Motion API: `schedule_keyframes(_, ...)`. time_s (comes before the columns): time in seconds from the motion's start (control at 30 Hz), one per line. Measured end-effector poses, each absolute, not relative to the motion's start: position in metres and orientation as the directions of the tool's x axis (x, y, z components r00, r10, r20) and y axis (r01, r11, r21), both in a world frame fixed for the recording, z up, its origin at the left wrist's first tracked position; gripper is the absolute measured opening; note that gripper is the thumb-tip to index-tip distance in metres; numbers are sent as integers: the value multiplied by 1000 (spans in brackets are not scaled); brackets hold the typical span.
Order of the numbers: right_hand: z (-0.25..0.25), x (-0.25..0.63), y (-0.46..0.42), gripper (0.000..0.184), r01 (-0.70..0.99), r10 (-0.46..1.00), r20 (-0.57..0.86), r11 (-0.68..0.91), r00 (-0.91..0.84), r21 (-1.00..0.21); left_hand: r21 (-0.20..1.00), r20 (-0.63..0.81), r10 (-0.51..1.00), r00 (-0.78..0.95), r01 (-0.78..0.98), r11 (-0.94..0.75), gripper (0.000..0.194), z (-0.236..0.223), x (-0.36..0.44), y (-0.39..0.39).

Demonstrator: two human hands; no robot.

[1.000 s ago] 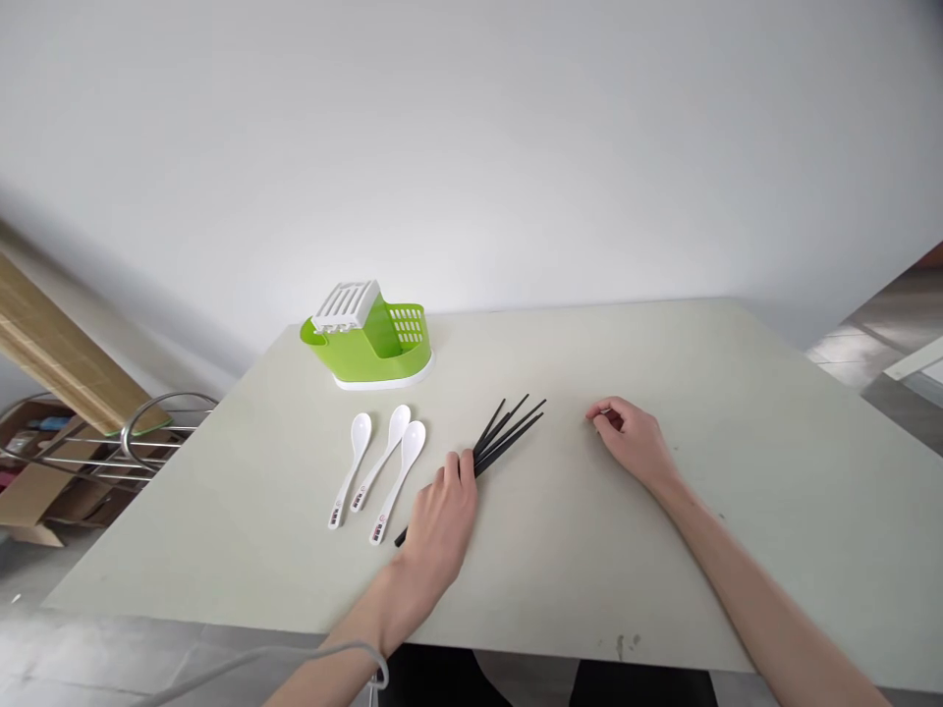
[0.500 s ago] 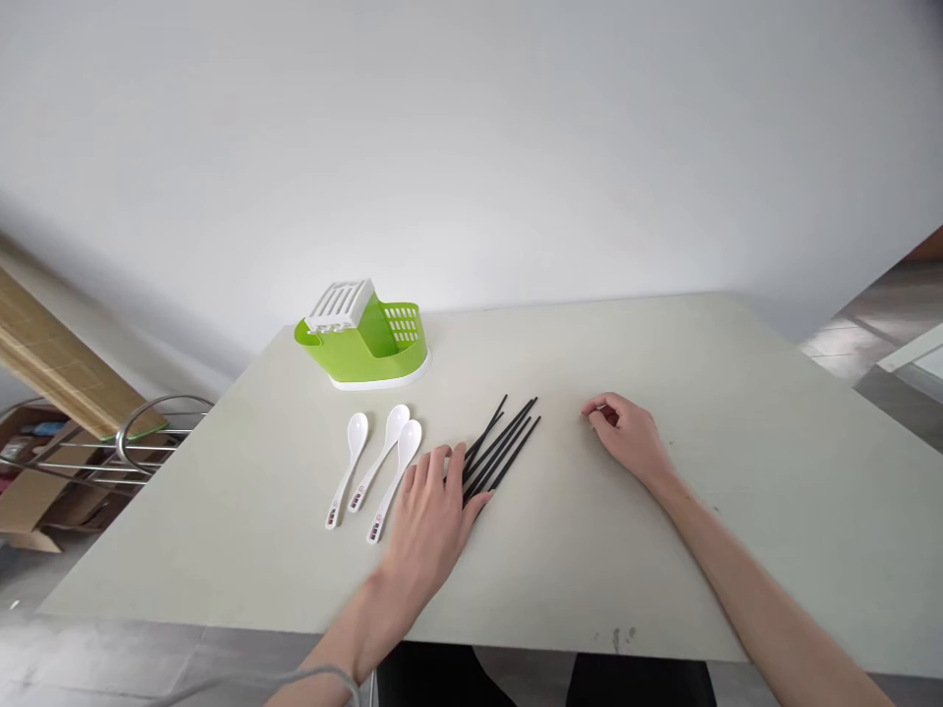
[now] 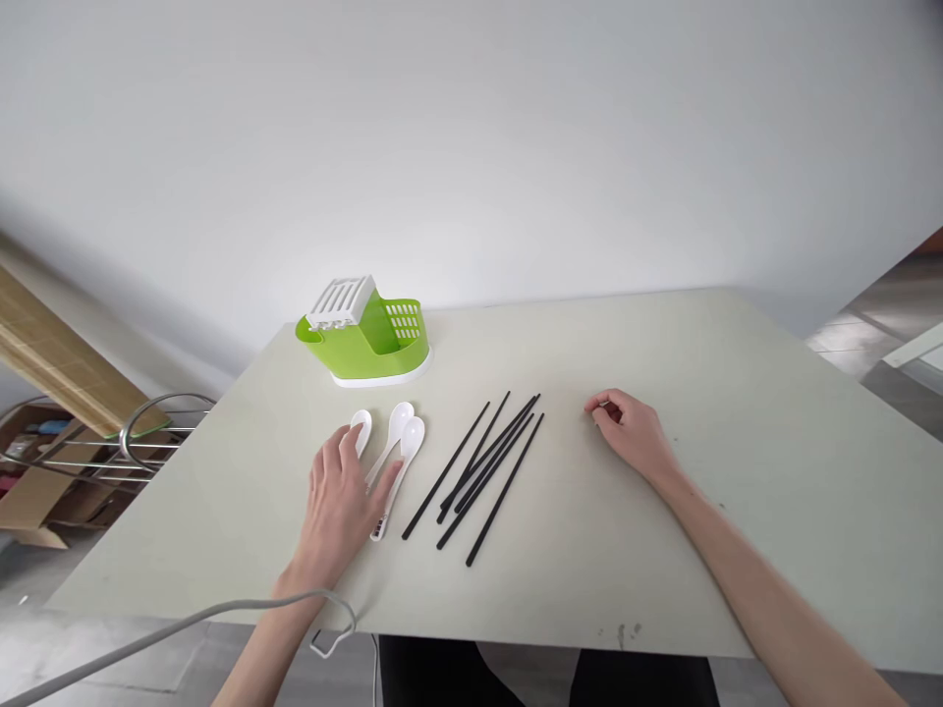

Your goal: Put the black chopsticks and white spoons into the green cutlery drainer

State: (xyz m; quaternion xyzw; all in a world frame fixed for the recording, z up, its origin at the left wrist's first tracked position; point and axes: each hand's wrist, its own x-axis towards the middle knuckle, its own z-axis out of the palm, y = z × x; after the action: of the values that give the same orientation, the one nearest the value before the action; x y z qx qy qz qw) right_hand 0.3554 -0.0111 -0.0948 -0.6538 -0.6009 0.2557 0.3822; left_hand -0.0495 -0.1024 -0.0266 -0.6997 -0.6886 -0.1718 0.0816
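Green-and-white plastic caddy (image 3: 354,352) at the back left of the pale flat tabletop (image 3: 626,550), three white long-handled spoons (image 3: 411,439) before it, slim black chopsticks (image 3: 482,485) right of the spoons, white wall (image 3: 471,157) behind.

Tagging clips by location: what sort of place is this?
Likely a plain indoor room, home or workspace, can't tell which: a pale, flat-topped table against a smooth whitish wall, grey tiled floor, and an opened brown cardboard box off to the left.

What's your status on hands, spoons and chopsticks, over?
Left hand open over three white spoons, contact unclear. Right hand loosely curled on table. Black chopsticks loose between hands, untouched. Grey cable crosses left forearm in view.
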Motion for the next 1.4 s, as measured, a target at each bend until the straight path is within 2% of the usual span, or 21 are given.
schedule_keyframes(0.13,-94,355,-11,20,586,980,131,17,152,-810,183,247,967,-58,983,12,87,-33,-52,-105)
schedule_keyframes(0.3,-94,355,-12,20,577,982,128,24,141,-816,178,151,983,-101,981,73,97,-32,-49,-106)
schedule_keyframes(0.6,-89,354,-13,19,577,984,103,0,145,-817,166,126,984,-124,981,102,81,-21,-43,-105)
schedule_keyframes(0.9,-92,355,-13,19,574,983,113,9,144,-819,164,155,978,-138,980,112,81,-21,-47,-105)
schedule_keyframes(1.2,-95,356,-12,20,579,980,140,34,139,-815,97,79,979,-187,979,179,78,-13,-48,-104)
schedule_keyframes(1.4,-92,355,-12,19,576,982,116,10,148,-817,59,91,978,-188,981,183,69,-13,-46,-100)
